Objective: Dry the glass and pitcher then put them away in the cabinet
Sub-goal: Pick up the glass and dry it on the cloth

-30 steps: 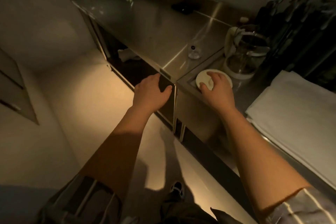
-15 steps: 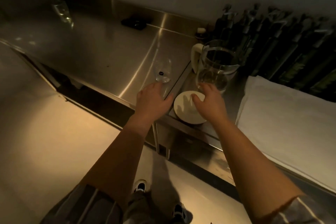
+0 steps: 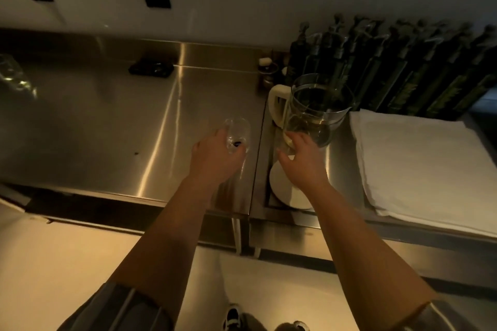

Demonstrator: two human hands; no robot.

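Note:
A small clear glass [image 3: 238, 129] stands on the steel counter [image 3: 121, 129], and my left hand [image 3: 215, 156] grips it from the near side, fingers curled round its wall. To its right a clear glass pitcher [image 3: 320, 105] with a cream handle stands upright in a recessed steel tray [image 3: 266, 148]. My right hand [image 3: 304, 161] reaches to the pitcher's base with fingers spread and fingertips at its lower wall; no grip shows.
A round white lid [image 3: 282, 191] lies in the tray under my right wrist. A folded white towel [image 3: 419, 164] lies at the right. Several dark bottles [image 3: 403, 62] line the back wall. A black object [image 3: 150, 68] and another glass [image 3: 13, 75] sit farther left.
My left hand moved forward from the counter edge and took hold of the glass. My right hand left the white lid and reached the pitcher's base. The view shifted toward the counter.

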